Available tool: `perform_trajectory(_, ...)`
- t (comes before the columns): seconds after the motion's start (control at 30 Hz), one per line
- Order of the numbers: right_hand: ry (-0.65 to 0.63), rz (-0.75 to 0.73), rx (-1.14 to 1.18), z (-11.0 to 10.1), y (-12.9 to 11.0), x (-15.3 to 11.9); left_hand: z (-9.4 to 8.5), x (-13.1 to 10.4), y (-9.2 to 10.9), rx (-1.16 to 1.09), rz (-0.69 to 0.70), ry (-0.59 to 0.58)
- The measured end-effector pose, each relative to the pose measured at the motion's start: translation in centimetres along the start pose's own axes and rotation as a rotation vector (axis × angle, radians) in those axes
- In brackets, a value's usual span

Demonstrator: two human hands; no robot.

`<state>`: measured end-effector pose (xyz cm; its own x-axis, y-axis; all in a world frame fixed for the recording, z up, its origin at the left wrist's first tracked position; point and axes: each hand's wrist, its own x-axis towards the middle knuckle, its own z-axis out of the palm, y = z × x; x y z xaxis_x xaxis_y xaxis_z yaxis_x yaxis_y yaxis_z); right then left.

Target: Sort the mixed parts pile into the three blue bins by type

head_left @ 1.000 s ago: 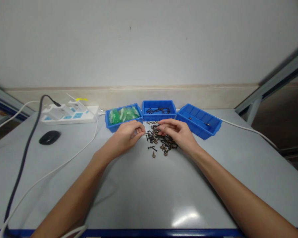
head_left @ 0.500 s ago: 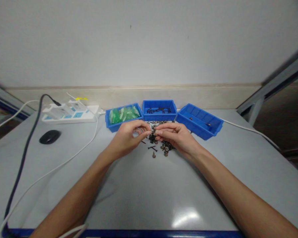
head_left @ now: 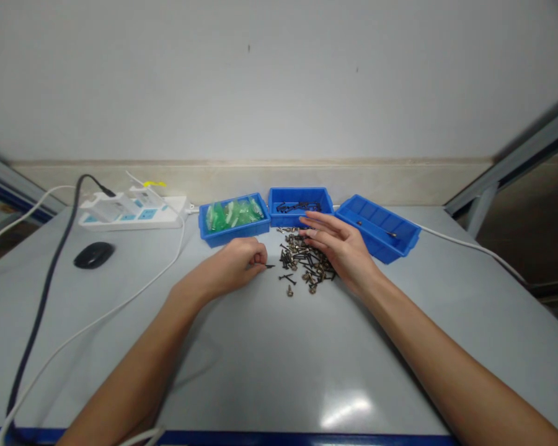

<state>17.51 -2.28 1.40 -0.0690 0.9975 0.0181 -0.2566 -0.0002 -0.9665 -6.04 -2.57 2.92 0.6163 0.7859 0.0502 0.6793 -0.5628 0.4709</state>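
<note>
L hand (head_left: 236, 263) pinched on dark screw (head_left: 270, 266), long axis approx. 3 o'clock, twd nearby screw pile (head_left: 312, 267). R hand (head_left: 341, 249), fingers apart, nearer pile; middle bin (head_left: 286, 220) at 12 from pile.

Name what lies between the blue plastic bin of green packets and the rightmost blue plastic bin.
A rectangular blue plastic bin holding thin dark metal screws stands there, in the head view.
</note>
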Motion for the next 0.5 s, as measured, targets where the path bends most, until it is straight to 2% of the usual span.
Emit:
perform_trajectory(0.33,-0.030,-0.020,-0.063,0.0,0.1,-0.3,1.4,0.8,0.2,0.050,0.076,0.157)
perform_trajectory(0.5,-0.070,-0.105,-0.253,0.1,-0.1,-0.5,0.7,0.9,0.9,-0.056,0.104,0.290)
